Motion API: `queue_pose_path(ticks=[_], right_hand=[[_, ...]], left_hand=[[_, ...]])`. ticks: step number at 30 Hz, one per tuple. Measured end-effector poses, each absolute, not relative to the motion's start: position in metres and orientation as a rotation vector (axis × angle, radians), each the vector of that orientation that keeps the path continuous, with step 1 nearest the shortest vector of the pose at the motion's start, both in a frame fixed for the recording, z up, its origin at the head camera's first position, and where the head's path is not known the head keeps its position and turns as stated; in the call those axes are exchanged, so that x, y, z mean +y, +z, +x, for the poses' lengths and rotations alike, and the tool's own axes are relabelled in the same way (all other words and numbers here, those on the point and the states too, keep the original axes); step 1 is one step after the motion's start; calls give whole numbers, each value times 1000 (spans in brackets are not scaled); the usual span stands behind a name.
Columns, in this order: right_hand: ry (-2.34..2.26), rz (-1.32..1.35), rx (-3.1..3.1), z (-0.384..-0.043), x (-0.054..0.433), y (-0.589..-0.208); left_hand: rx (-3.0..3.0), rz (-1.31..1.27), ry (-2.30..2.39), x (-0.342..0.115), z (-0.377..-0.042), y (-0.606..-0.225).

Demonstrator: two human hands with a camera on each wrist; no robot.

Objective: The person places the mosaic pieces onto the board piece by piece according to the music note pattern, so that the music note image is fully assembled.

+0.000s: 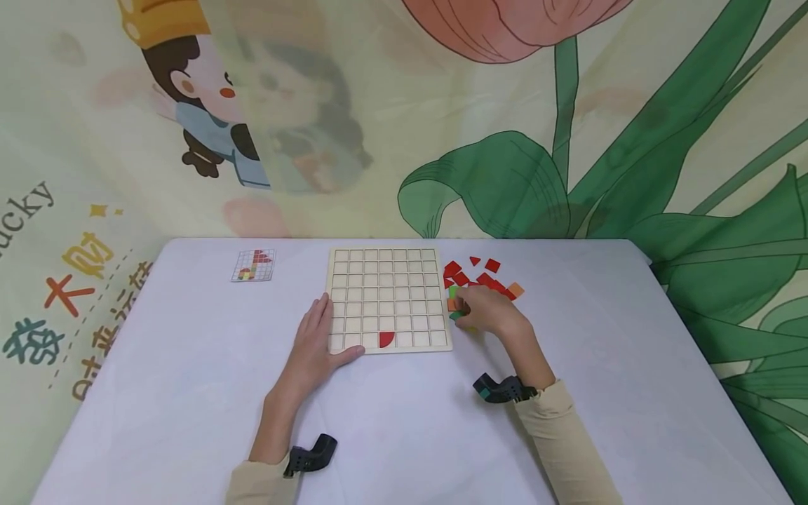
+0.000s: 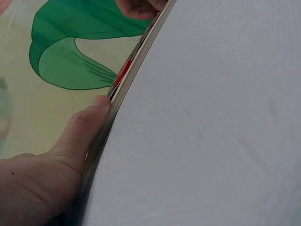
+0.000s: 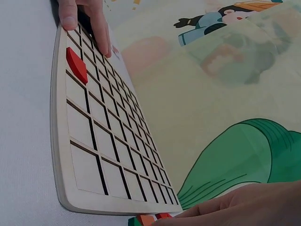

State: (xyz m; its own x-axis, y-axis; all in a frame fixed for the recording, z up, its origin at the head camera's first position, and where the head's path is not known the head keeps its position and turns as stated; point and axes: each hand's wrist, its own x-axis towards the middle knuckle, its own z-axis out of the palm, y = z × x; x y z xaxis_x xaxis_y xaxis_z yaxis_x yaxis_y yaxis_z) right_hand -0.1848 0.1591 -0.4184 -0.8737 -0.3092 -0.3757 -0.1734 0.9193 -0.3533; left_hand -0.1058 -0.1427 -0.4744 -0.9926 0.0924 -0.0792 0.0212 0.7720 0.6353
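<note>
Nearest, black cameras sit at both wrists, the left one [image 1: 312, 457] lower than the right one [image 1: 501, 390], above a white tablecloth [image 1: 404, 428]. The left hand [image 1: 311, 354] is spread, fingers straight along the board's left side and thumb on its near edge, gripping nothing. The wooden board [image 1: 404, 293] lies flat between the hands, with one red quarter-round piece [image 1: 386, 339] in the middle square of its nearest row. Just right of it, the right hand [image 1: 491, 308] bends its fingers down over green and orange pieces; whether it pinches one cannot be told. Beyond lie scattered red pieces [image 1: 493, 265]; a patterned card [image 1: 254, 266] rests far left.
</note>
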Motion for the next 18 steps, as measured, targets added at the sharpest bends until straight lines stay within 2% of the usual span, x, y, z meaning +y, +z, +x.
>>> queue_pose_path(ticks=[7,18], right_hand=[[-590,-413,2671,-190,168,-416],[-950,-715,2910,-184,158,-403]], left_hand=[[2857,99,1017,-143,-106,-473],[2867,104,1017,-143,-104,-475]])
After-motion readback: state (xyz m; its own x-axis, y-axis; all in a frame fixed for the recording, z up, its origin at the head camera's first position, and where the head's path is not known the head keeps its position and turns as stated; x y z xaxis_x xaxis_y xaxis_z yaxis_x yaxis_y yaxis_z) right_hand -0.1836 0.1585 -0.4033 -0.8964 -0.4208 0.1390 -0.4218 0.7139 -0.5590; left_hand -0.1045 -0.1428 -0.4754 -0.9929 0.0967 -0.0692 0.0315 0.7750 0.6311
